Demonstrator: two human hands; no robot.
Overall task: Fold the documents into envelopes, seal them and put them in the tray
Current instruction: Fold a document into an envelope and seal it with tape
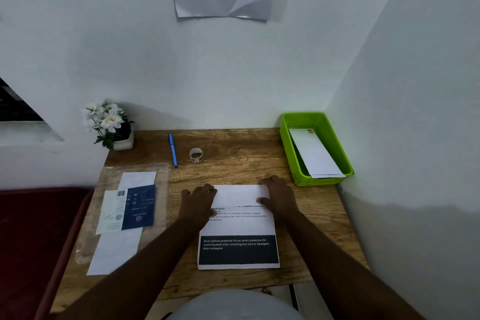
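Both hands lie on one printed document [237, 226] at the middle of the wooden counter [319, 218], its far part folded over toward the person. Left hand [198, 201] presses the fold's left end with fingers spread and nearly flat; right hand [279, 196] holds the right end, thumb on top of the flap and fingers curled over its far edge. Each forearm reaches in straight from the near edge. A dark band with white text crosses the sheet's near end.

Along the left edge, a clear plastic sleeve [88, 241] carries a loose pile of white envelopes [114, 252] and a blue booklet [139, 206].

Farther off lie one blue pen [173, 149] and one small tape roll [196, 155]. At the far-right corner a green lattice tray [291, 148] holds white envelopes, count unclear. A white flower pot [111, 125] stands at the far-left corner.
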